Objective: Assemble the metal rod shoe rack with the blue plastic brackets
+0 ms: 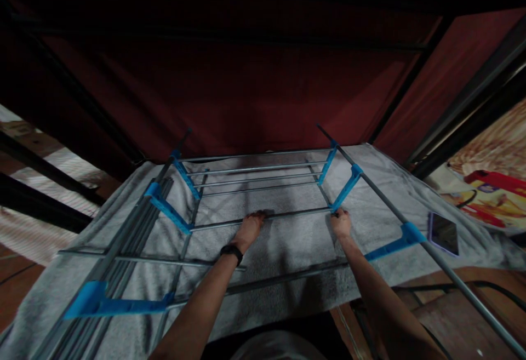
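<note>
1. Bare forearms (205, 305) extend over a metal frame (258, 169) lying on a grey blanket (394, 182).
2. Left hand (250, 223) grasps a crossbar (296, 214); right hand (341, 223) grips a blue bracket (346, 188) at its lower end.
3. Several crossbars already span brackets; bundled rods (142, 234) look unused.
4. One crosswise rod (152, 260) obstructs the left side; a phone (444, 233) lies right.

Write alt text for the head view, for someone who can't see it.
A person's left hand touches a crossbar and the right hand is at the blue bracket by its right end, within a metal-tube frame on a gray blanket. More tubes lie at left, a phone at right.
</note>
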### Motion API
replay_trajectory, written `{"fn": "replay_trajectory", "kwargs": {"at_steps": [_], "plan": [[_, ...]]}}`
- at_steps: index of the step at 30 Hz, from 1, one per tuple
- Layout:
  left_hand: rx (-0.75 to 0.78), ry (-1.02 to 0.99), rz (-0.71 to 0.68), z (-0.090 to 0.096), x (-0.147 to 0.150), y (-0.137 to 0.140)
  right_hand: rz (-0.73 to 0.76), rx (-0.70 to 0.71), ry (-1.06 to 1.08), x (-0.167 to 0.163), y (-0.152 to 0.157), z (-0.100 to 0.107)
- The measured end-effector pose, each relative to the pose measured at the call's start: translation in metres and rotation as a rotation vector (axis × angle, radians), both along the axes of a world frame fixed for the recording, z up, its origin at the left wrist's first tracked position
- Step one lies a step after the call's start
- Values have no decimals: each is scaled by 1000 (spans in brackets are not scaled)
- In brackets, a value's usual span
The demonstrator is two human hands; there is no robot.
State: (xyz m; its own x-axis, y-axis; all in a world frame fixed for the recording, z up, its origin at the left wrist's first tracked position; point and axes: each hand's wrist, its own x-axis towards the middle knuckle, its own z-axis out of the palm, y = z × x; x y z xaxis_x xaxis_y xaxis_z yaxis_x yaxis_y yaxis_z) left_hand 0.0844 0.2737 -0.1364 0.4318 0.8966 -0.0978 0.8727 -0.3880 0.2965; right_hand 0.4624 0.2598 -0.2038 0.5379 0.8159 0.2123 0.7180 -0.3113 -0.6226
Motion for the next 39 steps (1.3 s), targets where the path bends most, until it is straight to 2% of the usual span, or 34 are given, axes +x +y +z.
{"fn": "replay_trajectory", "kwargs": {"at_steps": [10,16,28,31,34,36,39], "plan": [[-32,50,18,6,3,0,31,10,-27,1,-2,-4],[-11,86,58,6,8,-4,30,-16,-36,-3,-4,0],[191,112,95,3,12,-26,18,-18,4,-8,-6,5],[314,35,114,1,16,-51,33,-35,-11,-8,-5,4],[342,-81,77,-7,18,-94,42,-50,-17,-8,-5,4],[333,-108,-18,-13,17,-127,37,-57,-18,-8,-5,5],[354,-59,-231,-20,9,-172,29,-53,-22,-9,-6,6]]}}
